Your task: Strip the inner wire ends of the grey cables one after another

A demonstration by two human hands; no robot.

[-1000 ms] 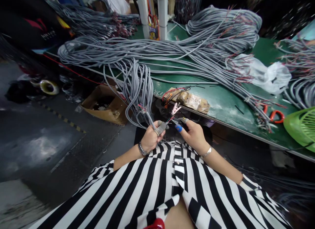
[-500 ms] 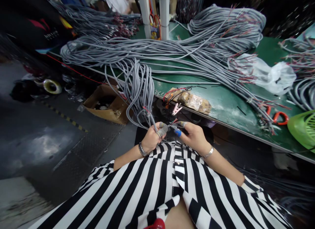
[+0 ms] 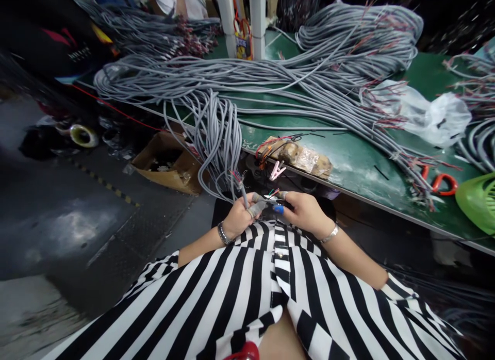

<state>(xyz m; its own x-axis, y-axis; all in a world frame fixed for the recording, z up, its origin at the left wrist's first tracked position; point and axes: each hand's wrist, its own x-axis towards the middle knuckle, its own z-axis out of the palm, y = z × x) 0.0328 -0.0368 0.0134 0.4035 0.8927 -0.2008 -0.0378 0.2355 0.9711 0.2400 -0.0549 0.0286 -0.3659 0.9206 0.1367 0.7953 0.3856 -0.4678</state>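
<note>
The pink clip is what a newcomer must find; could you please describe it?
Find the green table and follow its near edge to the wrapped brown block. In the picture, the pink clip sits between that block and the right hand. Its pale V shape sets it apart from the wires nearby.

The cables (image 3: 220,133) are grey, the table (image 3: 358,161) green, the clip (image 3: 277,169) pink. Near, the shirt (image 3: 235,288) has black and white stripes. Right, the basket (image 3: 479,201) is lime green; left, the box (image 3: 180,178) is brown.
</note>
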